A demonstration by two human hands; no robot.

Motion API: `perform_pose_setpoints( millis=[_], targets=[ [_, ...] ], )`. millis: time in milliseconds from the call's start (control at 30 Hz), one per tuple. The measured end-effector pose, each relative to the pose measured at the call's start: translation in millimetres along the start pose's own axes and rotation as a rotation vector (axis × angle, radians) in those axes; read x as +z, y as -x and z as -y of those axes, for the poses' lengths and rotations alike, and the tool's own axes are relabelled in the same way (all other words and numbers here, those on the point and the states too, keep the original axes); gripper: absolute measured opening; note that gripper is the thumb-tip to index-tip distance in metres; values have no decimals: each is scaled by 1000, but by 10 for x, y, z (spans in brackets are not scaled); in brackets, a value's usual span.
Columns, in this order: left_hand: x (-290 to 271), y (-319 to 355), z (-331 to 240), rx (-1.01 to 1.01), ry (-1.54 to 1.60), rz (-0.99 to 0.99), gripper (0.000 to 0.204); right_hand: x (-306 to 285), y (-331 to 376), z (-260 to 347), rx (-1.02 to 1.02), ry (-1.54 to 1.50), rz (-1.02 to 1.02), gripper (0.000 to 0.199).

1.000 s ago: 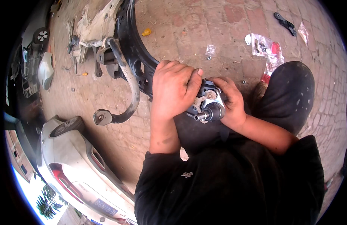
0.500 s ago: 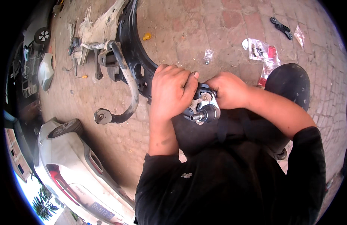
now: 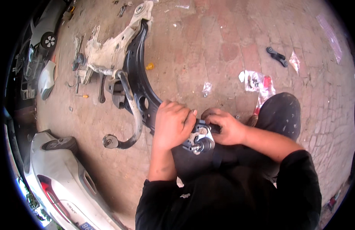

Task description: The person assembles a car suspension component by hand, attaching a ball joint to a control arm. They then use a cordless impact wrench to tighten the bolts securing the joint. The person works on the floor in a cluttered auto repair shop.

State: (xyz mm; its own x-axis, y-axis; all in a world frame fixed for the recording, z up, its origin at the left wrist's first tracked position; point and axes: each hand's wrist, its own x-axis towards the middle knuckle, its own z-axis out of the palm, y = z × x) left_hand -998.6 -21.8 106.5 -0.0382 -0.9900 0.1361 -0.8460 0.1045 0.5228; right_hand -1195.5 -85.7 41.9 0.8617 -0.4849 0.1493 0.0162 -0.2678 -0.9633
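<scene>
Head view: both hands (image 3: 173, 124) on metal joint (image 3: 200, 140)

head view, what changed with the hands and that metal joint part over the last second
The right hand slid from under the metal joint part up to its right side, with the forearm swung out straighter across the lap. The left hand kept its grip over the top of the part, which stayed at the end of the black control arm. The curved bar and white bumper lie as before.

Bare metal, black steel, rough brick

Shiny metal joint (image 3: 200, 141) gleams; black arm (image 3: 141, 86) looks matt painted steel; brick floor (image 3: 223, 50) is dusty and rough.
</scene>
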Motion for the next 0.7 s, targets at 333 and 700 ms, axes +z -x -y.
perform_pose_setpoints(
  millis=[333, 700],
  targets=[
    [37, -33, -67, 21, -16, -93, 23, 444, 190, 103, 87, 162, -375, 35],
    [-52, 16, -49, -11, -37, -17, 16, 45, -181, 68, 295, 284, 267, 14]
  ],
)
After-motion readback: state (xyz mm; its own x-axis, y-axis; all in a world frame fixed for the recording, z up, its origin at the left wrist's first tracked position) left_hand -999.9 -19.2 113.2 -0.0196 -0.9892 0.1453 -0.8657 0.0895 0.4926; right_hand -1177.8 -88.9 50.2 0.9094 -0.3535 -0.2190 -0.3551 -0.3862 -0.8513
